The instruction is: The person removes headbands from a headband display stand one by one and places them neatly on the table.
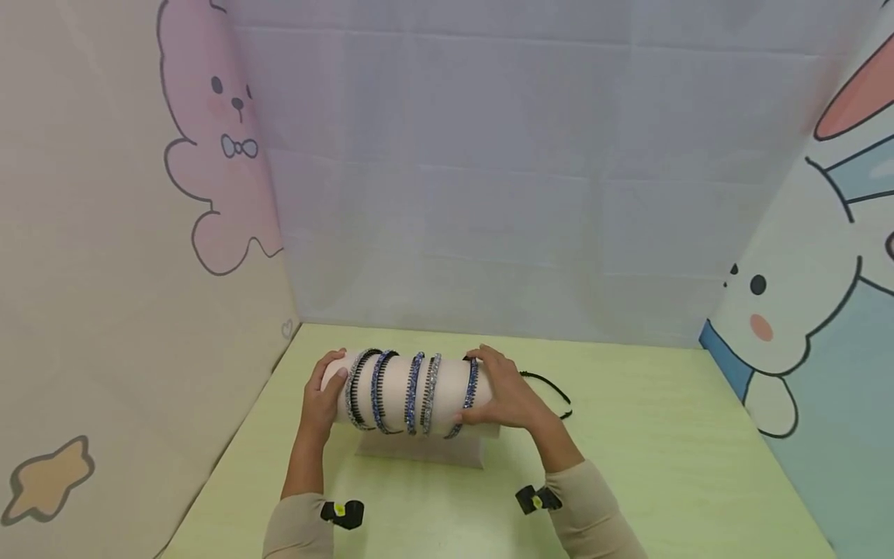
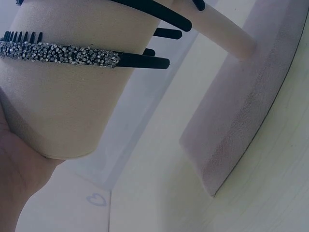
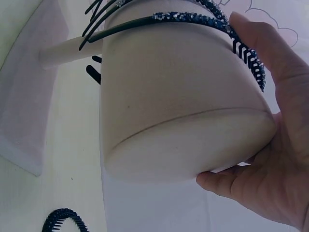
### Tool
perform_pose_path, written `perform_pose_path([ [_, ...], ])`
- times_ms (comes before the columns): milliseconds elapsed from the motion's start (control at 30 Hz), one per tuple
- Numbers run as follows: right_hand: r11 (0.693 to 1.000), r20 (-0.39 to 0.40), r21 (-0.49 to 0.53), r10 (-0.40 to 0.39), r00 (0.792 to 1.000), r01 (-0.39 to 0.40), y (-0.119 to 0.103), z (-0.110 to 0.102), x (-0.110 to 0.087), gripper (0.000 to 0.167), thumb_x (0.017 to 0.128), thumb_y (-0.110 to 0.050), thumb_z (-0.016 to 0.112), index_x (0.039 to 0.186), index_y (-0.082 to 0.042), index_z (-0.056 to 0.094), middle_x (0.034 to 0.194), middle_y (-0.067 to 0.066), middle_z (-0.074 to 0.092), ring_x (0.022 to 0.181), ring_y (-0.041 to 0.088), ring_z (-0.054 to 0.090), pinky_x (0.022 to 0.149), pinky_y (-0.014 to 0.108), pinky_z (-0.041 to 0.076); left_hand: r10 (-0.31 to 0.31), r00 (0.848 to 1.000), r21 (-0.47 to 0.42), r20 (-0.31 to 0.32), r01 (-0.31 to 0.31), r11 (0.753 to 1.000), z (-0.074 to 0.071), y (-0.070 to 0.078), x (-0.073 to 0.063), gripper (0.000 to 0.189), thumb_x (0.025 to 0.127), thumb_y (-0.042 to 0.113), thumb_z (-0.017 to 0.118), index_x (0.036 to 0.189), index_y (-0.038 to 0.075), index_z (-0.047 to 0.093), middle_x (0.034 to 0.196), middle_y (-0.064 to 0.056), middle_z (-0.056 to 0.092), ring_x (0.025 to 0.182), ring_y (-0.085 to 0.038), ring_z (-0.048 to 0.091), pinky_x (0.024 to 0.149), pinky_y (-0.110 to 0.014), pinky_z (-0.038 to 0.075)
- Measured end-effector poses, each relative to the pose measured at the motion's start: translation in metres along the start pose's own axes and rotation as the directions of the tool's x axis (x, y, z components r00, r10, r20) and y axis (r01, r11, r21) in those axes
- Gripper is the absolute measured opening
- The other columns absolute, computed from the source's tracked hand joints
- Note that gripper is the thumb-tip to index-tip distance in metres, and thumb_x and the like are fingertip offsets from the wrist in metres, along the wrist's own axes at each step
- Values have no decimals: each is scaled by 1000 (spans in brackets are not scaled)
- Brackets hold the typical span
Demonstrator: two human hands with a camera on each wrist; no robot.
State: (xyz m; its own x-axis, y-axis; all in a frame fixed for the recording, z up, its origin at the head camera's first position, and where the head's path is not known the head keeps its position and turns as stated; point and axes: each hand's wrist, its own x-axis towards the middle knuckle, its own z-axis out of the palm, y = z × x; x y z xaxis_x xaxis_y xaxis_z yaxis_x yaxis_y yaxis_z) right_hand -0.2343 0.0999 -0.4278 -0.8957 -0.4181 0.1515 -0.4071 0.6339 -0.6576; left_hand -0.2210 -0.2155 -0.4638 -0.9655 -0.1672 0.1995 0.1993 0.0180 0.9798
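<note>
A pale padded headband display roll (image 1: 447, 388) lies sideways on its stand (image 1: 419, 449). Several glittery toothed headbands sit around it, in blue and silver, among them a silver one (image 2: 63, 54) near the left end. My left hand (image 1: 323, 396) grips the roll's left end, thumb on the front. At the other end my right hand (image 1: 513, 396) spans the rightmost blue headband (image 1: 471, 388), thumb at its lower front part and fingertips by its top. In the right wrist view the thumb touches that headband, while another fingertip (image 3: 212, 182) lies near the roll's end face.
Another dark headband (image 1: 552, 387) lies on the light green table (image 1: 663, 450), behind and right of my right hand. A plain back curtain (image 1: 489, 194) and printed side panels (image 1: 768, 310) enclose the table on three sides.
</note>
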Motion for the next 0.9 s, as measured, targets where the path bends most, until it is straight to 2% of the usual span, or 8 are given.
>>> perform_pose_path([
  [133,1000,18,25,-7,1000,7,2,-3,1,96,59,-45,83,139,-20,36,128,7,42,105,26,42,69,37,46,-1,1000,4,-7,1,1000,0,2,0,35,96,8,48,130,-1,42,142,-11,37,111,-18,42,82,-27,37],
  [333,998,54,-5,-59,997,59,5,-8,3,93,63,-47,79,140,-19,37,146,11,29,123,33,34,80,46,43,-1,1000,14,-12,1,1000,0,1,1,35,96,8,48,129,-1,42,142,-12,37,110,-18,43,81,-27,38],
  [567,997,1,62,-49,999,49,10,-3,1,91,62,-43,80,138,-15,38,148,15,23,123,35,34,81,49,42,6,1000,1,-9,-6,1000,-5,-16,8,35,96,9,49,130,3,44,142,-9,37,109,-20,43,80,-29,39],
  [800,994,-50,89,-60,997,64,14,7,-5,102,59,-45,84,141,-16,32,150,16,17,132,37,22,91,55,35,25,1000,25,-18,-24,999,-6,-28,11,34,97,17,51,128,7,46,141,-6,39,113,-19,42,83,-29,37],
  [900,989,-72,124,-74,995,82,17,8,-6,101,59,-41,85,140,-14,33,150,15,20,126,35,33,87,50,41,41,999,27,-17,-41,999,-6,-29,10,35,96,19,51,129,7,46,140,-7,40,111,-21,43,81,-29,38],
])
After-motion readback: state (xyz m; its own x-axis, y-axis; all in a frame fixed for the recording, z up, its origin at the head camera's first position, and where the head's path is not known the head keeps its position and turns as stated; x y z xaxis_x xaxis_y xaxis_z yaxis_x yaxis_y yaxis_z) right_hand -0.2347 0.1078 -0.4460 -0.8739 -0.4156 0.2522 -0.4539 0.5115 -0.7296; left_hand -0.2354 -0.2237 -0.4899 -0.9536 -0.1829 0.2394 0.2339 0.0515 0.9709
